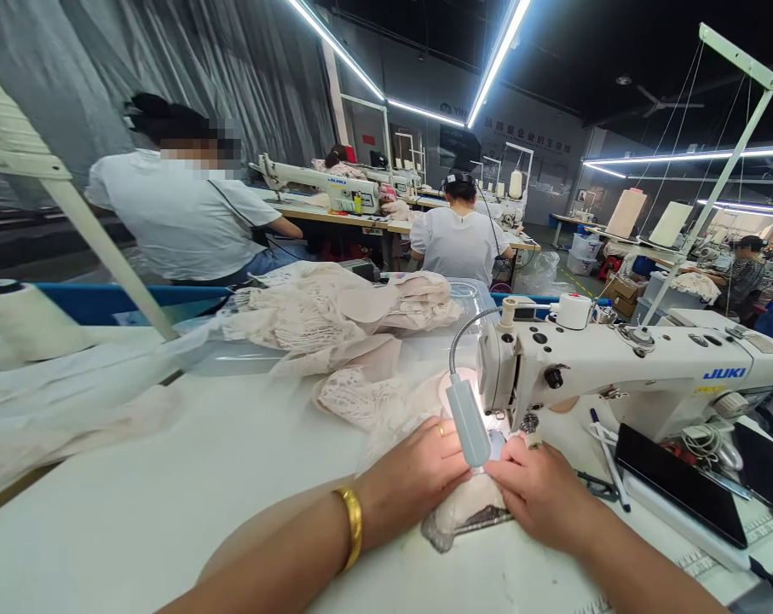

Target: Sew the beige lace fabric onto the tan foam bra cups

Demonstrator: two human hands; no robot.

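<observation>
left hand [418, 473] and right hand [539, 493] flat, palms down.

**Bare forearms, gold on the left**

The left hand [418, 473] wears a slim gold ring [441, 429] on one finger, a plain band that glints under the lamp. Round the left wrist runs a gold bangle [351, 524], smooth, rounded and fairly thick, with a bright shine along its outer curve. Both forearms are bare right down to the lower edge of the view. On the right hand [539, 495], one raised fingertip seems to be wrapped in a pale ribbed band [533, 440]; whether it is tape or a finger guard cannot be told.
</observation>
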